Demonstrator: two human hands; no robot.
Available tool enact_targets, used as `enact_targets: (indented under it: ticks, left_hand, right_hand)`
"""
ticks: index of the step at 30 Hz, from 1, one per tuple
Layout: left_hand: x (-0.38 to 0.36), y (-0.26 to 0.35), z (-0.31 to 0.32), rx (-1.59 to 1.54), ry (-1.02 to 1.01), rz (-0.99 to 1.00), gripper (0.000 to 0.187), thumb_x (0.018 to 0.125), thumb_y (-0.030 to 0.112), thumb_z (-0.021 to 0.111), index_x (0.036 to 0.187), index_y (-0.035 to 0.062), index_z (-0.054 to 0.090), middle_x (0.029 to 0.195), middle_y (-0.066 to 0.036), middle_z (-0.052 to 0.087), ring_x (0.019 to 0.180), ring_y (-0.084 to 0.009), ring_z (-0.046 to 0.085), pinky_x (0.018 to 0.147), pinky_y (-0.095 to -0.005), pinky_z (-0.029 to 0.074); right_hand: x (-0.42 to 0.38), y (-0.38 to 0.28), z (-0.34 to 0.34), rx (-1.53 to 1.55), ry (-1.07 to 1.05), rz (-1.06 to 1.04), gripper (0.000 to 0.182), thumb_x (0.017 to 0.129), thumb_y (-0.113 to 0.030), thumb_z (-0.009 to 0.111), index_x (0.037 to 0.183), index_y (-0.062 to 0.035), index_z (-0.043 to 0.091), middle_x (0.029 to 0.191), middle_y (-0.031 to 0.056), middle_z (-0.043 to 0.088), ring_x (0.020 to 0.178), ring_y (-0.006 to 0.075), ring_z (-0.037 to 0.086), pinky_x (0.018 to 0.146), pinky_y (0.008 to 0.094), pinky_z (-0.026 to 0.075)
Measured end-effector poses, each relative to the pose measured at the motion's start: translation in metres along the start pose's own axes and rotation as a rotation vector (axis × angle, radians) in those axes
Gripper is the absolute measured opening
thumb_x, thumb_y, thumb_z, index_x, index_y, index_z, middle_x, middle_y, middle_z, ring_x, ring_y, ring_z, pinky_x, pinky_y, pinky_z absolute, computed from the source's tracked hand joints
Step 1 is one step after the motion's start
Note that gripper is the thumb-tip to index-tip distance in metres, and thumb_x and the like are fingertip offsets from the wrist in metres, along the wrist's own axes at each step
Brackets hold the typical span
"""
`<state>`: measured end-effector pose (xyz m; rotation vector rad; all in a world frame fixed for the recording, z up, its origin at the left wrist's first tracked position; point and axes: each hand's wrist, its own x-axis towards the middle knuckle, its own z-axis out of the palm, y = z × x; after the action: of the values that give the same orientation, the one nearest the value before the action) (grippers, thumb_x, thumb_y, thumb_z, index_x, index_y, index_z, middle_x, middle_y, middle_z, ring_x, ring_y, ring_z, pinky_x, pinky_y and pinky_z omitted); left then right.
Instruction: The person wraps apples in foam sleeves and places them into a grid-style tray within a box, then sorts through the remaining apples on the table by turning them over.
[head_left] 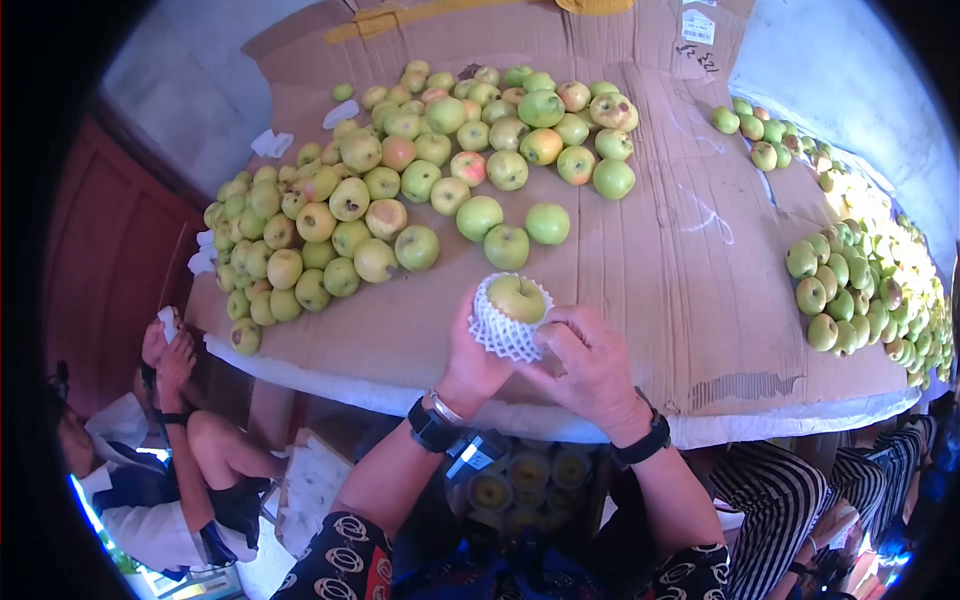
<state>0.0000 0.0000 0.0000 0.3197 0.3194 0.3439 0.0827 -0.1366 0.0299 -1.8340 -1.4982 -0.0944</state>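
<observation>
A green apple [517, 295] sits in a white foam net sleeve [507, 334], its top showing above the rim. My left hand [474, 358] is closed around the sleeved apple from the left and below. With thumb and fingers bent together, my right hand [588, 362] pinches the right side of the netting; the fingertips partly hide that edge. Just beyond my hands, a few loose green apples [506, 246] lie on the cardboard [640, 270]. A large pile of green and reddish apples [383, 183] spreads behind them, some with brown spots.
More apples [845, 285] are heaped at the right end of the table. Below the table edge, a box holds several sleeved apples [528, 470]. At the left sits a person [178, 365] holding something white. Striped trousers [765, 510] of another person show at the right.
</observation>
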Motion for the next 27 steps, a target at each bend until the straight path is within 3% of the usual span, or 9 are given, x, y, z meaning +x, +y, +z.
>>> enact_targets:
  ticks: [2, 3, 5, 6, 8, 11, 21, 24, 27]
  left_hand:
    - [-0.005, 0.008, 0.011, -0.009, -0.055, -0.030, 0.047, 0.092, 0.039, 0.031, 0.120, 0.0040, 0.044, 0.117, -0.014, 0.052, 0.110, -0.0302, 0.049, 0.096, -0.0443, 0.038]
    - [-0.003, 0.002, 0.012, -0.047, -0.070, -0.028, 0.047, 0.092, 0.039, 0.031, 0.120, 0.0040, 0.044, 0.117, -0.014, 0.052, 0.110, -0.0302, 0.049, 0.096, -0.0443, 0.038]
    - [-0.009, 0.011, 0.015, 0.032, -0.173, 0.020, 0.047, 0.092, 0.038, 0.030, 0.121, 0.0037, 0.044, 0.117, -0.015, 0.051, 0.110, -0.0300, 0.049, 0.097, -0.0439, 0.038]
    - [-0.010, 0.010, 0.017, 0.029, -0.173, 0.021, 0.047, 0.092, 0.038, 0.030, 0.121, 0.0037, 0.044, 0.117, -0.015, 0.051, 0.110, -0.0300, 0.049, 0.097, -0.0439, 0.038]
    - [-0.012, 0.008, 0.022, 0.007, -0.084, -0.013, 0.046, 0.092, 0.035, 0.028, 0.122, 0.0032, 0.043, 0.119, -0.014, 0.050, 0.112, -0.0290, 0.048, 0.097, -0.0430, 0.037]
    - [-0.014, 0.005, 0.025, 0.080, -0.059, 0.002, 0.045, 0.093, 0.033, 0.027, 0.123, 0.0029, 0.042, 0.121, -0.014, 0.049, 0.113, -0.0269, 0.047, 0.099, -0.0410, 0.036]
    - [-0.019, -0.007, 0.033, 0.286, -0.185, -0.001, 0.047, 0.094, 0.031, 0.025, 0.131, 0.0031, 0.034, 0.132, -0.012, 0.040, 0.122, -0.0241, 0.038, 0.104, -0.0377, 0.027]
    - [-0.017, 0.005, 0.034, 0.370, -0.170, -0.017, 0.049, 0.093, 0.034, 0.028, 0.130, 0.0032, 0.035, 0.132, -0.011, 0.040, 0.122, -0.0247, 0.038, 0.104, -0.0386, 0.028]
    - [-0.016, 0.009, 0.032, 0.121, -0.147, -0.148, 0.053, 0.092, 0.041, 0.030, 0.129, 0.0028, 0.036, 0.131, -0.011, 0.042, 0.122, -0.0256, 0.039, 0.103, -0.0400, 0.029]
  right_hand:
    - [0.004, -0.006, 0.000, 0.193, 0.160, 0.000, 0.052, 0.060, -0.029, 0.079, 0.099, -0.0096, 0.051, 0.100, 0.0124, 0.054, 0.089, 0.0284, 0.058, 0.073, 0.0346, 0.049]
    - [0.003, -0.003, -0.008, 0.165, 0.132, -0.009, 0.052, 0.060, -0.029, 0.079, 0.099, -0.0096, 0.051, 0.100, 0.0124, 0.054, 0.089, 0.0284, 0.058, 0.073, 0.0346, 0.049]
    - [0.007, -0.006, -0.009, 0.244, 0.215, 0.194, 0.066, 0.057, -0.031, 0.080, 0.108, -0.0056, 0.048, 0.105, 0.0146, 0.053, 0.095, 0.0307, 0.055, 0.078, 0.0358, 0.046]
    - [0.007, -0.004, -0.010, 0.243, 0.213, 0.193, 0.066, 0.057, -0.031, 0.080, 0.108, -0.0056, 0.048, 0.105, 0.0146, 0.053, 0.095, 0.0307, 0.055, 0.078, 0.0358, 0.046]
    - [0.011, 0.000, -0.010, 0.253, 0.242, 0.192, 0.087, 0.053, -0.035, 0.082, 0.121, -0.0006, 0.040, 0.111, 0.0165, 0.050, 0.102, 0.0318, 0.051, 0.084, 0.0385, 0.043]
    - [0.011, -0.004, 0.007, 0.402, 0.177, 0.234, 0.105, 0.050, -0.038, 0.082, 0.130, 0.0029, 0.028, 0.116, 0.0171, 0.048, 0.107, 0.0313, 0.048, 0.088, 0.0411, 0.038]
    - [0.010, -0.006, 0.001, 0.432, 0.206, 0.387, 0.103, 0.051, -0.033, 0.080, 0.131, 0.0014, 0.026, 0.109, 0.0159, 0.050, 0.096, 0.0319, 0.050, 0.092, 0.0406, 0.033]
    - [0.012, 0.001, -0.007, 0.261, 0.193, 0.286, 0.100, 0.052, -0.032, 0.080, 0.132, -0.0014, 0.028, 0.107, 0.0135, 0.052, 0.097, 0.0297, 0.050, 0.094, 0.0434, 0.030]
    - [0.013, 0.004, -0.013, 0.071, 0.100, 0.159, 0.095, 0.054, -0.031, 0.078, 0.131, -0.0042, 0.030, 0.106, 0.0107, 0.053, 0.098, 0.0265, 0.051, 0.095, 0.0479, 0.028]
